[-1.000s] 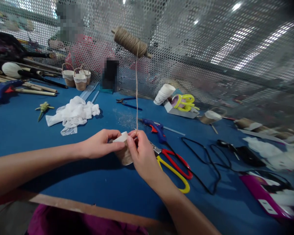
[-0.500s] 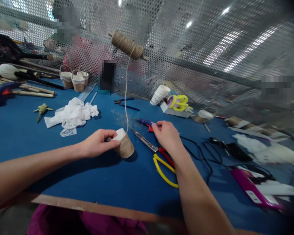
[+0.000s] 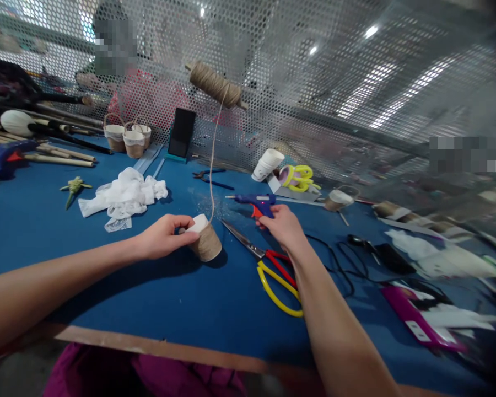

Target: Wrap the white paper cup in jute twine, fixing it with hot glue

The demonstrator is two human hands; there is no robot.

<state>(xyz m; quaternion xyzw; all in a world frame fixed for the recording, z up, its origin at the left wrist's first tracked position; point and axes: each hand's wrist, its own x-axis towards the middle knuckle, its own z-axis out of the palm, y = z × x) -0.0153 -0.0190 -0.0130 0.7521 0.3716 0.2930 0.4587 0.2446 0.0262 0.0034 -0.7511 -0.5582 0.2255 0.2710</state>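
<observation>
My left hand (image 3: 165, 236) is closed on the white rim of a small paper cup (image 3: 206, 242), tilted on its side and wrapped in brown twine. From the cup a strand of twine (image 3: 212, 171) runs up to a twine spool (image 3: 215, 84) in front of the mesh. My right hand (image 3: 281, 225) grips the handle of a blue hot glue gun (image 3: 254, 202) with an orange trigger; its nozzle points left, above the table. Beneath and beside that hand lie scissors (image 3: 252, 249) with red and yellow handles, blades toward the cup.
White lace (image 3: 128, 193) lies to the left, with small twine baskets (image 3: 134, 144) and a phone (image 3: 182, 132) behind it. Pliers (image 3: 215, 179) rest near the back. White cups (image 3: 268, 164) lean by a yellow-handled item. Black cable and a purple power strip (image 3: 417, 320) lie on the right.
My right hand has closed around the glue gun's handle and raised it from the table. The cup in my left hand has shifted slightly left and turned a little.
</observation>
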